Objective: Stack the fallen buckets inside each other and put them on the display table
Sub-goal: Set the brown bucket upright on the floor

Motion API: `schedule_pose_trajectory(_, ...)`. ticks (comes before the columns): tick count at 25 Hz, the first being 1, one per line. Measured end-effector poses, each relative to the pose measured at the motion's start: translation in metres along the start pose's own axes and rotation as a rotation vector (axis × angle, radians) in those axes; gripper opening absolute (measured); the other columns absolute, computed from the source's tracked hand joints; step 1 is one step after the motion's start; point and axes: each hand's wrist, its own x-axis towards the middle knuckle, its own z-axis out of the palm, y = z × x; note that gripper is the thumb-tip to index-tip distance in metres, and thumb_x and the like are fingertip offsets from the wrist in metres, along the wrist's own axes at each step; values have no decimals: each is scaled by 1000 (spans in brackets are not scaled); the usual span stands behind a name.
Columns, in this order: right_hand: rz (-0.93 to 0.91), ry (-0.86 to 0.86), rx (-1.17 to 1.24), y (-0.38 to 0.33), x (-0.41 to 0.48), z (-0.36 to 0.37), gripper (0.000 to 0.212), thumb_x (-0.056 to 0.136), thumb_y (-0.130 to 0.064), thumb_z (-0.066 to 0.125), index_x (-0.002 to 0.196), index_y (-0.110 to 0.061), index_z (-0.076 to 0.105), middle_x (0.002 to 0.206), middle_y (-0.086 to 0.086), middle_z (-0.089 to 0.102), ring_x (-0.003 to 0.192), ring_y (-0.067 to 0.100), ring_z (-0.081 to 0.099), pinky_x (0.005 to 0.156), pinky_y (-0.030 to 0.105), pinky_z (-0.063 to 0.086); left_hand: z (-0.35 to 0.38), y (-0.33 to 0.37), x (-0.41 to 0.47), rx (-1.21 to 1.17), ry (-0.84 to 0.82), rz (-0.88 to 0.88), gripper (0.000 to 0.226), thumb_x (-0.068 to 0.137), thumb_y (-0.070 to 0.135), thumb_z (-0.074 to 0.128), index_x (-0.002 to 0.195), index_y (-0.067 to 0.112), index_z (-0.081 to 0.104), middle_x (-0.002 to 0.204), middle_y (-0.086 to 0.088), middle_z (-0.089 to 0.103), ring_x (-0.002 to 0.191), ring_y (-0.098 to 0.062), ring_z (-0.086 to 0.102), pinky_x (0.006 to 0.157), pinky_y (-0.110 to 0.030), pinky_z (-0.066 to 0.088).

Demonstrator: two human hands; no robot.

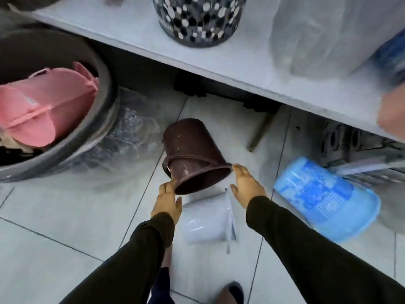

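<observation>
A dark brown bucket [192, 150] lies tipped on the tiled floor, its open mouth facing me. My left hand [167, 200] touches the left side of its rim and my right hand [247, 185] touches the right side, fingers spread. Just below it a white bucket [206, 222] lies on its side between my forearms. A blue patterned bucket [324, 198] lies fallen to the right. The grey display table [230, 55] runs across the top of the view.
A large black tub [103, 88] at left holds a pink bucket [41, 106] and is wrapped in clear plastic. A black-and-white spotted basket [197, 18] and a plastic-wrapped item [324, 34] stand on the table. My feet are at the bottom edge.
</observation>
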Motion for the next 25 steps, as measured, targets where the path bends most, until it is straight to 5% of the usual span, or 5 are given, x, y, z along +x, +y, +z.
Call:
schedule_pose_trajectory(11, -130, 250, -53, 0, 93, 25, 30, 97, -21, 56, 126, -21, 60, 121, 2, 68, 101, 27, 67, 82, 37, 56, 11, -44, 85, -82, 189, 47, 28, 94, 17, 51, 122, 15, 56, 122, -8, 58, 97, -31, 66, 85, -36, 52)
schedule_pose_trajectory(16, 3, 299, 291, -25, 130, -20, 48, 94, -16, 62, 141, -20, 51, 134, 6, 63, 122, 26, 60, 103, 38, 49, -53, -17, 126, -70, 166, 138, 30, 96, 28, 49, 124, 19, 53, 116, -7, 70, 98, -33, 68, 90, -40, 52)
schedule_pose_trajectory(20, 307, 39, 415, -18, 127, 5, 69, 91, -8, 65, 151, -18, 34, 142, 15, 55, 126, 35, 55, 110, 41, 44, -61, -7, 152, -424, 141, -72, 22, 96, 20, 54, 114, 8, 55, 115, -14, 68, 97, -30, 67, 81, -29, 52)
schedule_pose_trajectory(23, 301, 156, 583, -24, 108, 30, 62, 93, -4, 62, 149, -17, 39, 148, 8, 52, 129, 30, 56, 110, 34, 40, -60, 0, 160, -807, 52, -320, 6, 100, 16, 45, 95, 16, 49, 91, -14, 64, 65, -25, 61, 58, -28, 55)
schedule_pose_trajectory(25, 285, 244, 662, -32, 103, 37, 61, 96, -3, 57, 152, -21, 38, 151, 3, 50, 127, 28, 59, 111, 34, 39, -54, 0, 157, -913, 12, -467, 10, 102, 15, 41, 98, 16, 49, 84, -8, 59, 67, -26, 60, 64, -32, 52)
